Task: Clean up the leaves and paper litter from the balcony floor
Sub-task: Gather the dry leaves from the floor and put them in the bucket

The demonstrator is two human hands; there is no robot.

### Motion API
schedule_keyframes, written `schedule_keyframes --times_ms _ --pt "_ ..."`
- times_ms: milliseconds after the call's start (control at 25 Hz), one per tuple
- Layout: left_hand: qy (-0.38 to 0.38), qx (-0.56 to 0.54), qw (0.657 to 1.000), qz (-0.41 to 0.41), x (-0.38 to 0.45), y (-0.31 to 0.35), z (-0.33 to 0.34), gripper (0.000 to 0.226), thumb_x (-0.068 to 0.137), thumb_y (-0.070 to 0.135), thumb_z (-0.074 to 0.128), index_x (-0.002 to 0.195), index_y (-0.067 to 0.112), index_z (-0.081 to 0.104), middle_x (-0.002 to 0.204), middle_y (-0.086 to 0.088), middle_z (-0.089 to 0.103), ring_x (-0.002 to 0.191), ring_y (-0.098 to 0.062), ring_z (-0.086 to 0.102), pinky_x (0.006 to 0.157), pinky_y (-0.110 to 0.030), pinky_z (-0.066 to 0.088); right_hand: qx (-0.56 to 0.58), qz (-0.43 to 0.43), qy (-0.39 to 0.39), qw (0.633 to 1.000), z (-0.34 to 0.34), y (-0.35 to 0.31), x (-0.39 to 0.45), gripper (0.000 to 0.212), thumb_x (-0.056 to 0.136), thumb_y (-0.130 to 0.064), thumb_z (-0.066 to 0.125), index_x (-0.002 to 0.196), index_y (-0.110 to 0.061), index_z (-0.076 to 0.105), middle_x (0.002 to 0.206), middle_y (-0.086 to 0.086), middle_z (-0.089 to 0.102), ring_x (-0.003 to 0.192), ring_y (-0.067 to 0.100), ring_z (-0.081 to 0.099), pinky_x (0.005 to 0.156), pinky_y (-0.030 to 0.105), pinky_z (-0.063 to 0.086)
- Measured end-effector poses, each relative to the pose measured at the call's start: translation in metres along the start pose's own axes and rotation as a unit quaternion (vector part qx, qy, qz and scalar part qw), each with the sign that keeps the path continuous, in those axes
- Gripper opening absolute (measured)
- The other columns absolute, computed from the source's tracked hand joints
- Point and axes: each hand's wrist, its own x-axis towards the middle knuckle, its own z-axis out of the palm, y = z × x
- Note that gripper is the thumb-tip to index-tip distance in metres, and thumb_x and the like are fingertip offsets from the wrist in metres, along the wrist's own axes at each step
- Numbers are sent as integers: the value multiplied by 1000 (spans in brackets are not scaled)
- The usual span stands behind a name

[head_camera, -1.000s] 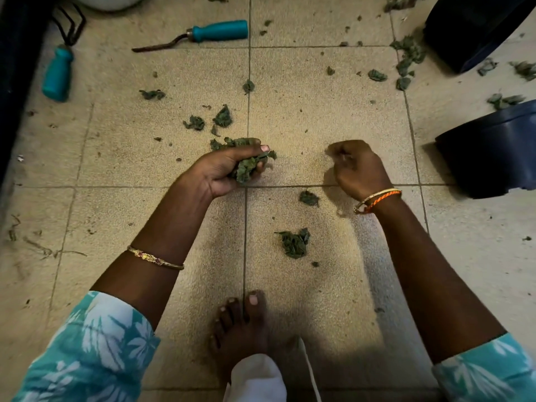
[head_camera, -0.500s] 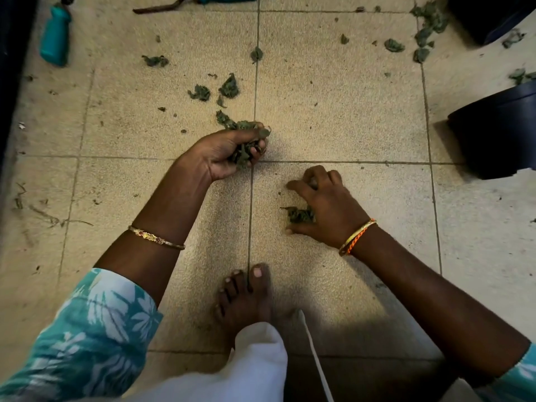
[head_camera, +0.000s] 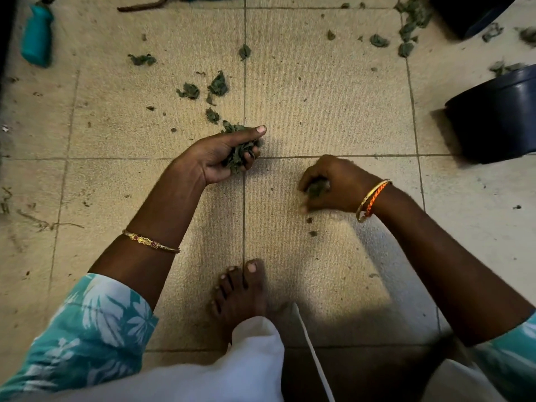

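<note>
Mostly the crumpled, dark green dried leaves (head_camera: pixel 216 88) lie scattered over the beige tiled balcony floor (head_camera: pixel 319 91), curled and shrivelled, thickest beyond the hands and toward the far right corner. A bunched wad of them sits in the left hand (head_camera: pixel 223 158), its fingers and thumb curled round the clump just above the tile joint. The right hand (head_camera: pixel 333 184) hovers close beside, fingers bent round a smaller tuft, slightly blurred. A few crumbs lie below it. A dark blue plastic pot (head_camera: pixel 496 114) lies tipped at the right, and a teal-handled garden tool (head_camera: pixel 37 36) rests far left.
</note>
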Motion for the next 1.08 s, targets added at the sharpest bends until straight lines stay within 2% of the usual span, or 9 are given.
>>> schedule_keyframes --times_ms 80,160,320,480,640,800,880,960,1080 --pt "7 -12 1000 9 0 -1 1 14 77 26 69 75 17 59 72 3 59 59 -1 47 49 -9 39 -56 -17 -87 995 10 -2 -10 65 58 -35 86 115 -21 58 113 -1 42 105 15 42 85 27 44" --pt "8 -22 1000 14 0 -1 2 14 84 21 65 74 17 57 65 5 60 57 -1 50 47 -8 39 -88 -38 -100 990 23 2 -17 65 60 -30 85 117 -25 54 119 -1 33 107 16 33 87 30 44" --pt "3 -17 1000 9 -2 1 7 13 83 20 65 75 17 56 61 6 59 56 0 50 46 -8 40 -26 -103 -1 994 34 10 -18 18 73 -10 76 91 -11 71 101 1 46 94 21 52 80 33 49" --pt "-12 18 1000 9 -3 3 19 17 92 19 58 77 16 52 58 7 59 47 1 52 45 -8 40 57 -71 154 984 25 13 -4 7 73 -7 76 80 -8 74 89 9 66 83 23 63 76 31 50" --pt "5 19 1000 7 -6 5 20 17 91 24 60 78 15 53 61 4 59 46 0 51 46 -9 42 468 44 248 847 4 -4 11 6 75 -2 74 80 -3 71 81 8 70 73 17 69 70 27 58" --pt "1 -8 1000 19 -10 5 26 24 90 37 58 82 14 59 69 0 62 50 -3 55 47 -12 47 599 81 223 765 -6 -44 40 11 84 -8 67 73 -6 68 75 12 68 75 26 67 71 38 59" --pt "-15 -19 999 46 -10 5 28 29 94 40 52 90 14 64 74 2 69 62 -6 61 58 -16 51 548 94 227 800 -3 -64 52 25 92 -25 57 74 -12 69 82 12 68 86 28 66 82 45 55" --pt "-1 -30 997 75 -10 3 27 25 96 35 51 96 14 66 80 3 72 74 -7 65 69 -20 52 510 65 199 834 4 -82 55 41 97 -44 40 99 -12 66 101 10 64 101 24 61 95 45 48" --pt "41 -62 993 88 -9 -5 18 15 93 23 58 97 11 66 86 -1 72 80 -11 65 65 -19 54 496 29 144 856 8 -91 56 54 97 -53 22 136 -18 36 123 3 45 116 17 45 107 45 35"
